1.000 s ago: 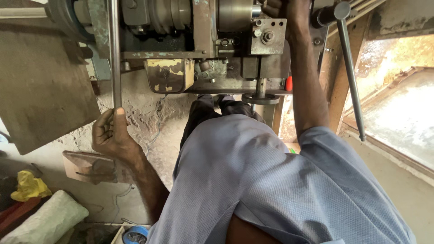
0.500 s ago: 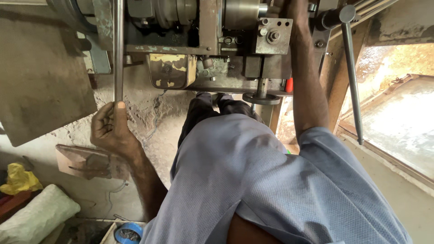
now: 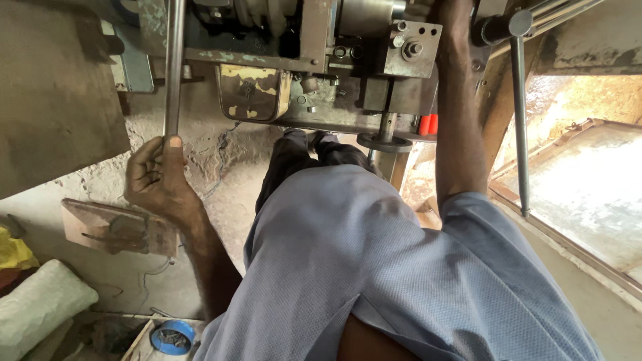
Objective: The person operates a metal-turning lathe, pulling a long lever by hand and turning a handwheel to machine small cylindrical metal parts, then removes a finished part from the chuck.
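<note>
Left hand (image 3: 155,175) wrapped round the lower end of a steel rod (image 3: 174,67), thumb pressed flat along it; the rod runs straight up beside the machine (image 3: 321,60). Right hand at the top edge, reaching up against the machine (mostly cut off by the frame; cannot tell its grip). Long lever (image 3: 519,120) hangs just right of that forearm. Blue bowl (image 3: 172,335) sits on the floor below.

Smooth, dull steel rod (image 3: 173,73) above the left hand's fingers (image 3: 144,175); worn, paint-chipped metal machine (image 3: 321,60); rough plaster wall (image 3: 221,160) behind.
</note>
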